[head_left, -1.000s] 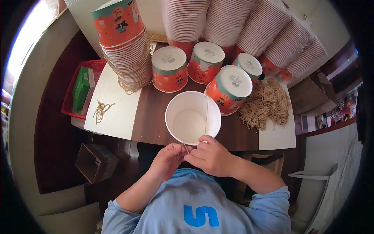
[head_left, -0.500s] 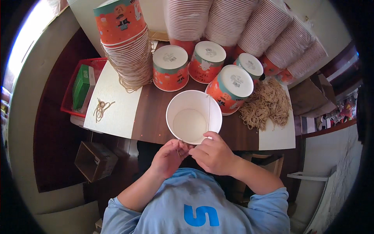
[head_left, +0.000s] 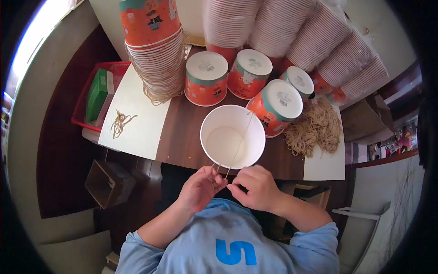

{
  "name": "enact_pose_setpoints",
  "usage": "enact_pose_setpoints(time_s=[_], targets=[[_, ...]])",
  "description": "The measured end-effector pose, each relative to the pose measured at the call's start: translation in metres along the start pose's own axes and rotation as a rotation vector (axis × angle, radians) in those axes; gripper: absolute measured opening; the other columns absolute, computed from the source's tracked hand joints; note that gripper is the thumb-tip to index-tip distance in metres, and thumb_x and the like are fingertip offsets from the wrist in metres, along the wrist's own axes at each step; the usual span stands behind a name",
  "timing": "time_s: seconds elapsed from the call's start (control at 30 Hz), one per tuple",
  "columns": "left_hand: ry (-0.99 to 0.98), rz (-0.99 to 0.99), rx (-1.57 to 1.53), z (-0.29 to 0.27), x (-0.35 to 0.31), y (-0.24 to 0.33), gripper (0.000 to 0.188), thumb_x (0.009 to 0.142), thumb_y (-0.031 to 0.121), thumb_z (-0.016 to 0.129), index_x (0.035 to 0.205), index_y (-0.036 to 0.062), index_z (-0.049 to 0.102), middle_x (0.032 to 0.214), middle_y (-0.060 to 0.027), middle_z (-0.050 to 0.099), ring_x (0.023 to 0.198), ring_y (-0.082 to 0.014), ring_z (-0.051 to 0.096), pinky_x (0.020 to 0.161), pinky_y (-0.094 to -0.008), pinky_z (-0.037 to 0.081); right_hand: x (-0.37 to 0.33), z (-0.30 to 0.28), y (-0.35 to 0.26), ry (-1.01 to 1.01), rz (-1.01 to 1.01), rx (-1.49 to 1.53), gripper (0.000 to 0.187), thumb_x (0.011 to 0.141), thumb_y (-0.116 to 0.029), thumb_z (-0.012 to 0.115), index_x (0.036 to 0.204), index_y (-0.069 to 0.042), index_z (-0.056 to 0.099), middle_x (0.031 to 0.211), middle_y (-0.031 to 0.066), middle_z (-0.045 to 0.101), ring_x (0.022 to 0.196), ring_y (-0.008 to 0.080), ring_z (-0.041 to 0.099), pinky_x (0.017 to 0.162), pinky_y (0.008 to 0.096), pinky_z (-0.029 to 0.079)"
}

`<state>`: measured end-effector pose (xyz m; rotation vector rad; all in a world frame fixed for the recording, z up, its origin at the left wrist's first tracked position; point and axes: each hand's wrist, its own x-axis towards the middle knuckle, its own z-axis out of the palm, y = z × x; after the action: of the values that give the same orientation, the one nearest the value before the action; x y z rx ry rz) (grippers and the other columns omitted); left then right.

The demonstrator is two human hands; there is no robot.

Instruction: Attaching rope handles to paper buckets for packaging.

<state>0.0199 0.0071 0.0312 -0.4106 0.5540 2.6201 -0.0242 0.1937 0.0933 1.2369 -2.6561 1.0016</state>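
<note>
A white paper bucket (head_left: 224,146) stands mouth up at the table's near edge, its inside facing me. A thin tan cord (head_left: 240,139) runs from a hole at its far right rim, across the mouth, down to my left hand (head_left: 199,188). More cord comes through the near rim to the same fingers, which are closed on it. Beside it, my right hand (head_left: 261,188) is curled, thumb toward the cord; what its fingers hold, if anything, is hidden. Just behind the bucket, an orange and green bucket (head_left: 263,109) is upside down.
More upturned buckets (head_left: 206,84) stand behind. At the left rises a nested stack (head_left: 157,68) hung with cords; plastic-wrapped stacks (head_left: 278,27) line the back. A cord heap (head_left: 315,125) lies right, a small bundle (head_left: 121,123) left. A red crate (head_left: 78,112) and a carton (head_left: 109,182) flank the table.
My right hand has come off the bucket's rim and drawn back a little to the right. The cord across the mouth now slants to my left fingers. The whole view has shifted slightly.
</note>
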Motion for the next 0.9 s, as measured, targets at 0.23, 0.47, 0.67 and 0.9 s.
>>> enact_pose_setpoints(time_s=[0.23,0.47,0.67,0.9], targets=[[0.053,-0.038,0.075,0.0,-0.001,-0.004,0.014,0.096,0.022,0.046,0.093,0.0098,0.052,0.082,-0.0043,0.062,0.082,-0.0159,0.059,0.086,-0.0346,0.044,-0.009,0.029,0.0,-0.128,0.669,0.704,0.028,0.088,-0.015,0.06,0.111,0.002,0.059,0.092,0.0044,0.065,0.074,0.0059,0.057,0.067,0.0246,0.048],[0.186,-0.034,0.119,0.001,0.004,-0.004,0.013,0.096,0.021,0.048,0.095,0.0099,0.053,0.082,-0.0048,0.063,0.079,-0.0163,0.061,0.076,-0.0304,0.047,-0.009,0.046,0.001,0.171,0.765,1.304,0.016,0.089,-0.009,0.057,0.1,0.002,0.062,0.095,0.0058,0.064,0.087,0.0091,0.057,0.081,0.0248,0.046],[0.26,0.027,0.202,0.001,0.011,0.002,0.011,0.094,0.021,0.051,0.095,0.01,0.053,0.089,-0.0043,0.063,0.079,-0.0154,0.061,0.072,-0.0291,0.048,-0.018,0.045,0.01,0.103,0.697,1.123,0.009,0.088,-0.01,0.058,0.09,-0.001,0.06,0.094,0.0041,0.062,0.087,0.0083,0.055,0.077,0.0243,0.045],[0.189,-0.023,0.204,-0.003,0.018,0.005,0.011,0.094,0.02,0.05,0.093,0.01,0.052,0.091,-0.0052,0.061,0.081,-0.0158,0.06,0.071,-0.0304,0.048,-0.009,0.031,0.002,0.032,0.319,0.619,0.008,0.081,-0.005,0.064,0.078,-0.001,0.058,0.08,0.0075,0.062,0.076,0.015,0.06,0.069,0.0264,0.048]])
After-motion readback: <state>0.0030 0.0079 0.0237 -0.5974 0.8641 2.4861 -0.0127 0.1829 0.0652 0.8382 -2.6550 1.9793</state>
